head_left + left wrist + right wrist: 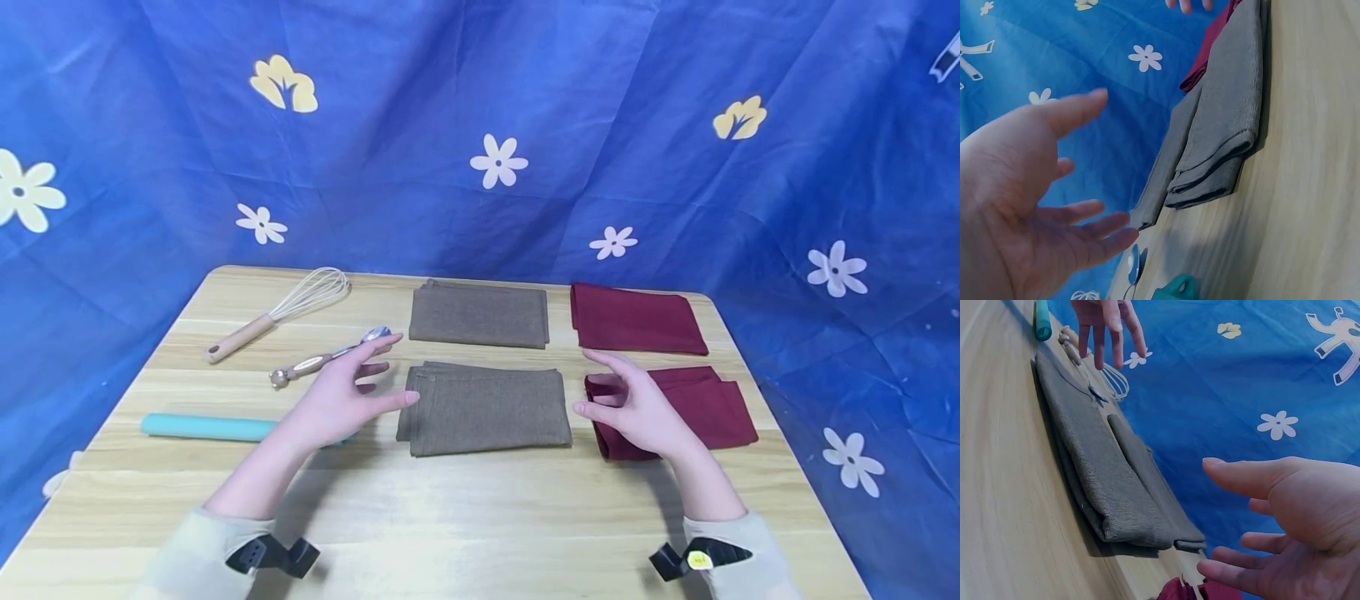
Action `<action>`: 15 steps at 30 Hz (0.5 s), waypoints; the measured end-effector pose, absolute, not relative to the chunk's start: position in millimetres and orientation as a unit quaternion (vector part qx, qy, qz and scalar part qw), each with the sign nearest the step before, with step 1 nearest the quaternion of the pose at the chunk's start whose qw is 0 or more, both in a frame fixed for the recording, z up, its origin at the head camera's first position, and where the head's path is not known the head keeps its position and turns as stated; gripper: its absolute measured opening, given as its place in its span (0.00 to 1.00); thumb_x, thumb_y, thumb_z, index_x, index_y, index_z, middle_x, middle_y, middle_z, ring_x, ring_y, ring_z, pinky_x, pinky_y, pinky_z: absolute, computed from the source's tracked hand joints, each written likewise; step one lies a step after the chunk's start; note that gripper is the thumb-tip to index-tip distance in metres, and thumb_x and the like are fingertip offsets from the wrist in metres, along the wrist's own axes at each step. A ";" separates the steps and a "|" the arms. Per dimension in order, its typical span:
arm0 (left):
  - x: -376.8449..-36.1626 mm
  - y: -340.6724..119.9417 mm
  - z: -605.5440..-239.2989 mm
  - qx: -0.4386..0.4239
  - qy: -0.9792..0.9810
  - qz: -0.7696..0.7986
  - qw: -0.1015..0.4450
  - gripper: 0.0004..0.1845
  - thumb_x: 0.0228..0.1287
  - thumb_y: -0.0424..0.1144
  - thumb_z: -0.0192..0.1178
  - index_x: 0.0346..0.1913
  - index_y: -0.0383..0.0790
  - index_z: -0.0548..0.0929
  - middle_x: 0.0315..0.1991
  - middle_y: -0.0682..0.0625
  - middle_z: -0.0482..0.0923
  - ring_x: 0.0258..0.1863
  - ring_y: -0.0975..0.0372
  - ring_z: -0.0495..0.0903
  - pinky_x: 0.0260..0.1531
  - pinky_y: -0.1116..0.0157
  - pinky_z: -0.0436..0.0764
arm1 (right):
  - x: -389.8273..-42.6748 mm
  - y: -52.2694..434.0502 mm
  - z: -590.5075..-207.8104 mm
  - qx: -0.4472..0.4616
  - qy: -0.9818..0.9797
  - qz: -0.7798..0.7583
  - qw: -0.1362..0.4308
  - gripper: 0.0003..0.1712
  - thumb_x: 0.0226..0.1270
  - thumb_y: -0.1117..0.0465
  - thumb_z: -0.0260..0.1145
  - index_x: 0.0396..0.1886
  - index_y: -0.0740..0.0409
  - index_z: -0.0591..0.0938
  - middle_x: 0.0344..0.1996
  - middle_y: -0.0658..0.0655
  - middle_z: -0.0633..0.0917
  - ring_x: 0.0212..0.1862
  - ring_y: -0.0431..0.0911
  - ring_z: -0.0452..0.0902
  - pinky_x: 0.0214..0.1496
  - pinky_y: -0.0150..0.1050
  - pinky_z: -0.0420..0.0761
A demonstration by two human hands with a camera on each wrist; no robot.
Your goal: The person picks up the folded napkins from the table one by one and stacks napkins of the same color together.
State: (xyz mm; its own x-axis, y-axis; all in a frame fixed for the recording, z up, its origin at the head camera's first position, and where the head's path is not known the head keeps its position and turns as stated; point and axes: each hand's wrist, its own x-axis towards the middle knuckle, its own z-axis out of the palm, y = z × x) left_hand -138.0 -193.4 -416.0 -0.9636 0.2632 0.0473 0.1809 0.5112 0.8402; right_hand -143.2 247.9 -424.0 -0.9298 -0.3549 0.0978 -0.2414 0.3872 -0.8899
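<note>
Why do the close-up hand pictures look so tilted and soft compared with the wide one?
Head view: even light, sharp, faint shadows under both hands, table edges slightly bowed. Left wrist view: camera tilted, left hand near and blurred, nearer brown cloth sharper. Right wrist view: likewise tilted, right hand soft, dark shadow beneath the cloth.

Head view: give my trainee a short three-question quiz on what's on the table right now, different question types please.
1. True or false: the left hand grips the near brown cloth.
2. Multiple choice: how many folded cloths lie on the table? A) two B) three C) four
3. Fill in: the tool farthest back on the left, beyond the spoon and the teal roller, is a ____.

Key
1. False. Both it and the right hand are open, one at each side of that cloth, holding nothing.
2. C: two brown, two red; the far brown cloth, far red cloth and near red cloth complete the set.
3. Whisk.
</note>
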 end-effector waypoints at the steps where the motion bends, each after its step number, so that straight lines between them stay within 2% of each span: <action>1: -138.5 -192.6 -417.4 0.123 0.865 0.485 0.043 0.49 0.59 0.56 0.80 0.80 0.51 0.68 0.78 0.40 0.66 0.67 0.40 0.76 0.62 0.45 0.79 | -143.6 247.6 -424.9 -0.176 0.828 -0.530 0.057 0.45 0.62 0.67 0.81 0.77 0.59 0.72 0.74 0.63 0.72 0.64 0.71 0.77 0.57 0.48 0.86; 7: -140.6 -182.9 -423.6 0.099 0.845 0.523 0.049 0.46 0.60 0.44 0.81 0.79 0.44 0.70 0.73 0.31 0.70 0.64 0.39 0.79 0.61 0.44 0.80 | -144.3 246.0 -429.5 -0.155 0.810 -0.560 0.074 0.45 0.62 0.70 0.80 0.77 0.63 0.71 0.74 0.67 0.71 0.64 0.72 0.76 0.54 0.37 0.86; 15: -137.9 -175.3 -431.3 0.073 0.851 0.516 0.062 0.45 0.60 0.40 0.80 0.79 0.43 0.69 0.72 0.29 0.70 0.64 0.38 0.78 0.63 0.45 0.78 | -147.2 239.1 -437.4 -0.143 0.811 -0.560 0.094 0.46 0.63 0.69 0.79 0.77 0.70 0.68 0.74 0.73 0.70 0.65 0.70 0.77 0.55 0.37 0.85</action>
